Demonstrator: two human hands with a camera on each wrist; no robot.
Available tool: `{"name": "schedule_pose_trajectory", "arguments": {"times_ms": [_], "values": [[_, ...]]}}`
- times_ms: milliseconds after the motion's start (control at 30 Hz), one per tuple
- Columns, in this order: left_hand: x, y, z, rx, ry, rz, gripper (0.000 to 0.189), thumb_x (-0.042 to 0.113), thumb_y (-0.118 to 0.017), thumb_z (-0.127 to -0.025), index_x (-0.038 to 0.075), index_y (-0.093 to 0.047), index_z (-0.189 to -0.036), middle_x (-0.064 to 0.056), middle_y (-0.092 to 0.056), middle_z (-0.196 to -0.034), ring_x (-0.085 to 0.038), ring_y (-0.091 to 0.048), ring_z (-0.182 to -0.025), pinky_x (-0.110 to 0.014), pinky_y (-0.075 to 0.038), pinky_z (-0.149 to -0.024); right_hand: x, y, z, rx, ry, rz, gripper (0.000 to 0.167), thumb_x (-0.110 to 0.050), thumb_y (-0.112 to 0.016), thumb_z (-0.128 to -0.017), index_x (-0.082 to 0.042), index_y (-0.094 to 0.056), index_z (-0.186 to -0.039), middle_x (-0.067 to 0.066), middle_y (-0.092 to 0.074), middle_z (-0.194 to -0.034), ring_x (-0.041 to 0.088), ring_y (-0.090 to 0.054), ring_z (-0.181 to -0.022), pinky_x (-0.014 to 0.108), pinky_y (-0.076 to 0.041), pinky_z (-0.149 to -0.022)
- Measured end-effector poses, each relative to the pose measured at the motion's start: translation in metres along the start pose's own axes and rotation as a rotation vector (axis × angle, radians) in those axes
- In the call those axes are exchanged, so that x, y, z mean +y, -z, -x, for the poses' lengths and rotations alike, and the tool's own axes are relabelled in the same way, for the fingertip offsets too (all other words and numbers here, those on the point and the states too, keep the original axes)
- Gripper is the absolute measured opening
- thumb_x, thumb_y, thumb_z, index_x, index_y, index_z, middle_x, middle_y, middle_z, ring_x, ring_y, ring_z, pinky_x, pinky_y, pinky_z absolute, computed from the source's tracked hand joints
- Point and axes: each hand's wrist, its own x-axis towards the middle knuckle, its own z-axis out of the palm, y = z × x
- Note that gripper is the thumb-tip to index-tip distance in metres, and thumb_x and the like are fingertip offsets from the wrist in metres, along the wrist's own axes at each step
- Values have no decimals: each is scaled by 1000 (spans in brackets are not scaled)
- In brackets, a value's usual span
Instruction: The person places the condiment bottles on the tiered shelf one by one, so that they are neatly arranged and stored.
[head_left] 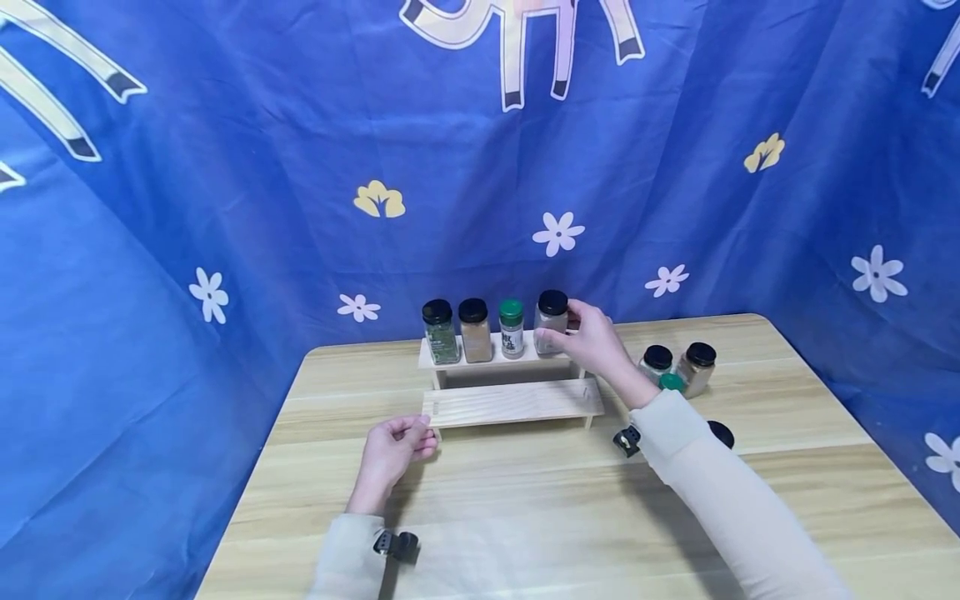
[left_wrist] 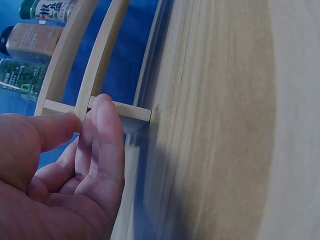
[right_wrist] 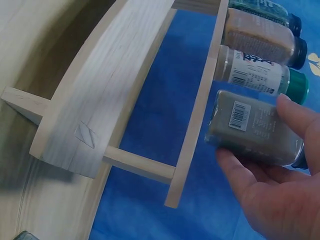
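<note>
A two-tier wooden rack [head_left: 513, 404] stands near the back of the table. My left hand [head_left: 392, 450] pinches the left end of its lower shelf between thumb and fingers, as the left wrist view shows. At the right end of the upper shelf, my right hand [head_left: 597, 343] grips a black-lidded spice jar [right_wrist: 250, 127] with greyish contents. The jar is upright; its base is at the shelf, though I cannot tell whether it bears its full weight. Left of it on that shelf stand a green-capped shaker [head_left: 512, 330], a tan-filled jar [head_left: 476, 333] and a jar of green herbs [head_left: 440, 335].
Right of the rack are two black-lidded jars [head_left: 696, 371] and a green-capped one [head_left: 671, 382], partly behind my right forearm. Another black lid [head_left: 722, 433] shows beside the sleeve. A blue patterned curtain [head_left: 465, 158] hangs behind the wooden table [head_left: 495, 517].
</note>
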Motion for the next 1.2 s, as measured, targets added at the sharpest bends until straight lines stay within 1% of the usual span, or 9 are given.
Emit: {"name": "schedule_pose_trajectory", "arguments": {"times_ms": [167, 367, 467, 567, 633, 700, 867, 1033, 1200], "values": [[-3, -3, 0, -1, -1, -2, 27, 10, -62, -106, -12, -65, -122, -13, -79, -91, -12, -76, -76, -24, -70, -74, 6, -3, -1, 5, -1, 15, 54, -34, -84, -91, -3, -65, -130, 20, -76, -121, 36, -74, -115, 49, -64, -102], [-1, -6, 2, -2, 4, -1, 28, 10, -63, -106, -12, -65, -123, -14, -78, -92, -12, -76, -76, -24, -70, -74, 7, -3, -2, 23, -7, 44, 58, -39, -85, -90, -3, -65, -130, 18, -77, -118, 34, -74, -112, 48, -64, -100], [-1, -7, 3, -1, 10, -2, 27, 10, -62, -106, -11, -65, -123, -14, -78, -93, -12, -75, -76, -23, -70, -75, 5, 0, -1, 12, -33, 32, 64, -40, -86, -89, -2, -62, -135, 19, -75, -124, 34, -73, -116, 48, -64, -103], [0, -7, 3, -5, 14, -1, 28, 11, -63, -106, -11, -65, -123, -15, -78, -95, -12, -76, -76, -24, -70, -75, 4, 8, 1, -15, -58, -7, 76, -41, -87, -87, -2, -56, -144, 20, -69, -137, 36, -70, -124, 48, -62, -109], [0, -7, 3, -6, 18, -2, 30, 12, -64, -106, -11, -64, -124, -17, -78, -97, -13, -76, -77, -24, -70, -76, 4, 19, 2, -34, -61, -11, 83, -43, -87, -87, -2, -52, -149, 21, -65, -144, 37, -67, -129, 49, -60, -112], [1, -6, 3, -7, 21, -2, 31, 13, -64, -106, -11, -64, -125, -18, -78, -98, -13, -76, -77, -24, -70, -76, 7, 31, 4, -50, -50, -6, 86, -44, -87, -86, -2, -50, -151, 20, -62, -148, 38, -64, -132, 49, -57, -115], [1, 0, 1, -15, 30, -5, 35, 16, -65, -105, -11, -62, -128, -17, -78, -100, -13, -76, -78, -26, -71, -77, 23, 70, 14, -60, -3, 18, 82, -42, -85, -89, -1, -51, -151, 22, -60, -150, 40, -60, -137, 52, -52, -121], [3, 2, -1, -27, 32, -13, 35, 16, -64, -106, -12, -61, -127, -13, -78, -95, -12, -76, -76, -25, -70, -77, 47, 107, 35, -4, -13, 12, 78, -40, -82, -93, 1, -50, -151, 25, -59, -150, 44, -58, -139, 56, -50, -121], [4, 2, -3, -34, 29, -17, 31, 11, -61, -107, -13, -62, -127, -10, -77, -93, -11, -75, -76, -23, -70, -76, 76, 137, 56, 86, -76, 53, 76, -44, -77, -96, 1, -50, -151, 27, -60, -148, 45, -58, -137, 58, -50, -118]]}}
